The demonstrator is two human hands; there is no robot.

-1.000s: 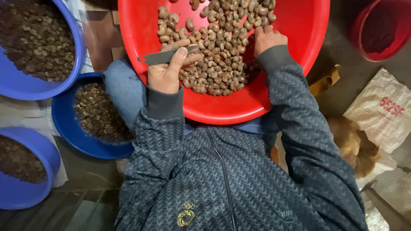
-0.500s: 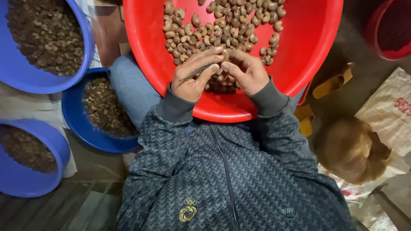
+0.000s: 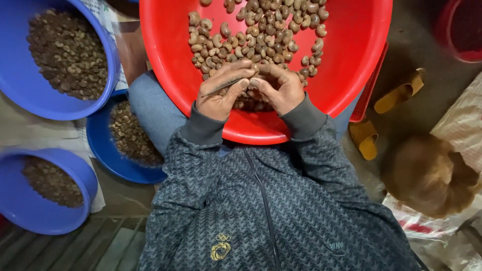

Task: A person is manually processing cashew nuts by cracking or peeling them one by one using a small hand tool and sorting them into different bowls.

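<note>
A big red basin [image 3: 346, 75] rests on my lap, with a heap of brown cashew nuts [image 3: 251, 35] in it. Both hands meet over the near part of the heap. My left hand [image 3: 221, 93] grips a thin metal blade [image 3: 221, 88] that points left. My right hand [image 3: 276, 88] is closed around a single nut, which its fingers mostly hide, pressed against the left fingertips.
Three blue bowls stand on my left: a large one [image 3: 108, 75] with dark nuts, a middle one [image 3: 100, 150] with shell bits, and a near one [image 3: 75, 170]. Yellow sandals [image 3: 399, 93] lie on the floor at right, near a brown furry animal [image 3: 427, 175], a white sack [image 3: 467, 125] and a red tub [image 3: 452, 45].
My right hand came back from the far nuts to meet the left hand over the near part of the heap. The view shifted slightly closer.
</note>
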